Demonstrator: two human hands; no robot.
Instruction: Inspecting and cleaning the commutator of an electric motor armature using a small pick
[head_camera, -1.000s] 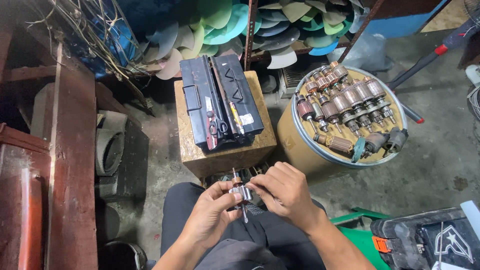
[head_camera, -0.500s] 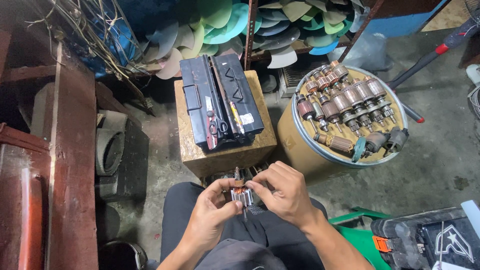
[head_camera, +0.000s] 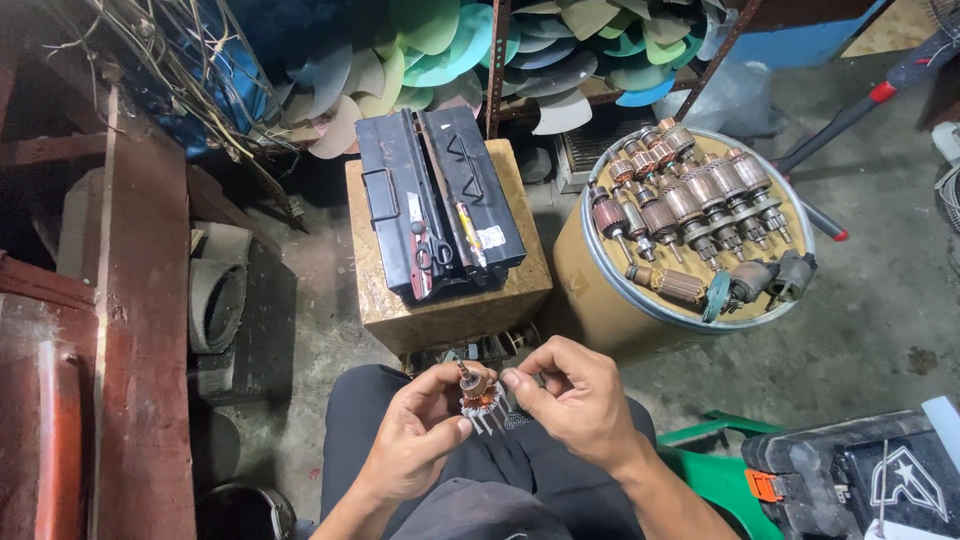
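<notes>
1. Lower centre of frame: I see my left hand (head_camera: 415, 445) and right hand (head_camera: 570, 400) meeting over my lap, both on 1 small motor armature (head_camera: 475, 395).
2. Left hand: thumb and fingers pinch the armature's copper-wound body from the left and below.
3. Right hand: fingers curled, thumb and forefinger pressed to the armature's right side; the other fingers fold into the palm.
4. The armature stands nearly upright, shaft end up, thin metal prongs showing beneath the windings.
5. Centre frame, just above the hands: a wooden box (head_camera: 450, 290) carrying a black metal toolbox (head_camera: 435, 200), scissors (head_camera: 432, 255) lying on it.
6. Upper right: a round drum (head_camera: 600, 300) topped with a batch of larger armatures (head_camera: 690, 215) laid side by side.
7. Top of frame: stacked fan blades (head_camera: 450, 50) on a shelf.
</notes>
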